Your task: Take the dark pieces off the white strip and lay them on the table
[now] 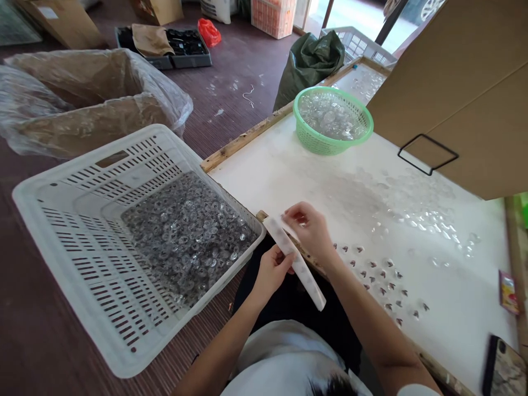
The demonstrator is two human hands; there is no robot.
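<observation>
My left hand (273,269) is closed around the middle of a long white strip (305,278), which slants over my lap at the table's edge. Faint darker spots show along the strip. Beside its upper end, my right hand (308,226) has its fingers pinched together; whatever is between them is too small to make out. To the right on the white table (264,170), small clear pieces with dark marks (383,278) lie in loose rows. At my left, a white plastic crate (94,242) holds a heap of clear round pieces with dark parts (190,236).
A green basket (317,144) full of clear discs stands at the table's far side. More clear discs (429,220) lie scattered rightward. A cardboard box (462,93) with a black wire frame overhangs the table. A phone (505,366) lies near right. A plastic-lined box (94,110) stands behind the crate.
</observation>
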